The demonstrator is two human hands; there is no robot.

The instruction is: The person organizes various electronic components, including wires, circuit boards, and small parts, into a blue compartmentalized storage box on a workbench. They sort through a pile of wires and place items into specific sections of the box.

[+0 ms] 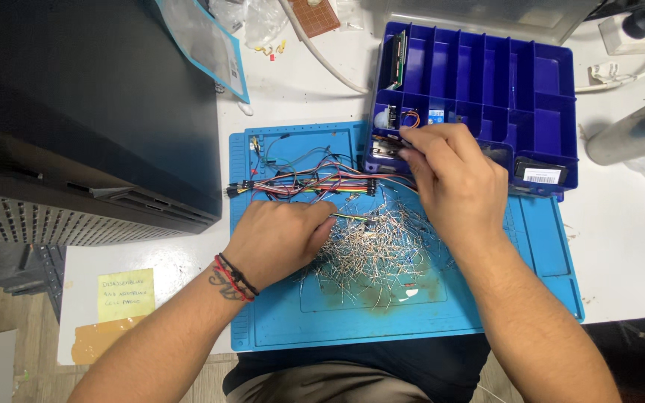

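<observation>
On the blue silicone work mat [412, 321] lies a loose heap of thin, bent metal-legged components [375, 254], spread between the person's two forearms, and it looks largely unsorted. The left hand [281, 239] rests on the mat at the heap's left edge, its fingers curled and pinching one small piece by its leads, which stick out to the right over the pile. The right hand [449, 175] reaches up to the near left corner of the dark blue plastic compartment box [546, 82], its thumb and forefinger closed over something at the first front cell; whether this grip actually holds a part there I cannot tell, since the fingers hide it. Judging from how things lie, the sorting appears to be at an early stage: most cells of the box show bare, with only a few small modules in the left-hand cells and a black labelled block near the front right, while the bulk of the pieces remain on the mat. Just above the heap a bundle of multicoloured jumper wires [307, 183] runs across the mat. On the white surface [628, 246] beyond, a yellow sticky note [125, 293] sits at the near left, and a grey metal cylinder [636, 134] lies at the right.
</observation>
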